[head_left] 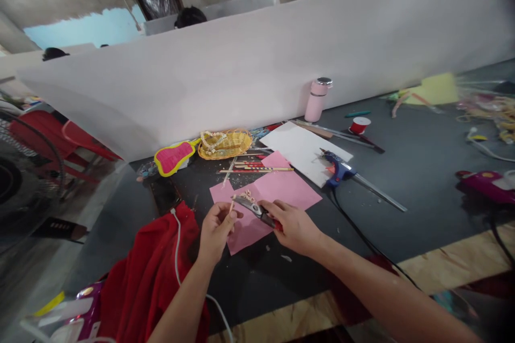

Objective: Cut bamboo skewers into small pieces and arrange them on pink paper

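Right grip (293, 224) closed around red-handled cutters (256, 208)

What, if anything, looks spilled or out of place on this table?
Mildly, two things: whitish scraps lie stray on the dark table just below the right hand, off the pink paper; and the glue gun lies partly over the white board.
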A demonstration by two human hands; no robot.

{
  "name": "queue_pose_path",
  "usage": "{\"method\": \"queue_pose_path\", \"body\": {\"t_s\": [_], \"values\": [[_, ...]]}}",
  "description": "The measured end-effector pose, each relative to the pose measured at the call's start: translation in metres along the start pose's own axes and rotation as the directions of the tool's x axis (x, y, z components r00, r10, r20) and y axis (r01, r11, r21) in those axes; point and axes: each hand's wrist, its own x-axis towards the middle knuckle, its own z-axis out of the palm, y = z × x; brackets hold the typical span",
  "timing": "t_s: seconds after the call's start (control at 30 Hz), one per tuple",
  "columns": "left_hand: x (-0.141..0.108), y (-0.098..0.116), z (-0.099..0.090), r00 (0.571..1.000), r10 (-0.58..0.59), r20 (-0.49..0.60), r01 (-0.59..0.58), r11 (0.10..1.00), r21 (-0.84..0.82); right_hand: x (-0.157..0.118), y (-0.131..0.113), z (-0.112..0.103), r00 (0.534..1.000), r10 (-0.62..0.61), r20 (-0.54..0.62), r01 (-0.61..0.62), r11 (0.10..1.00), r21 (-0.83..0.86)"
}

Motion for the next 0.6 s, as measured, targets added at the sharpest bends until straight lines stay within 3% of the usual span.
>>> {"method": "queue_pose_path", "body": {"t_s": [0.17,0.4,0.6], "values": [[-0.0004,-0.0052,-0.0041,0.996,0.056,-0.074,-0.052,0.997,0.054,0.0001,0.0026,0.0003,0.999,-0.026,-0.021,0.026,0.999,0.021],[0.0033,-0.0051,-0.0091,0.997,-0.025,0.068,0.029,0.998,-0.064,0.0006,0.0084,-0.0046,0.996,-0.086,-0.021,0.087,0.996,0.032],[0.002,-0.0039,-0.0081,0.996,-0.062,0.062,0.067,0.994,-0.083,0.0001,0.0094,-0.0021,0.997,-0.081,0.015,0.08,0.995,0.054]]}}
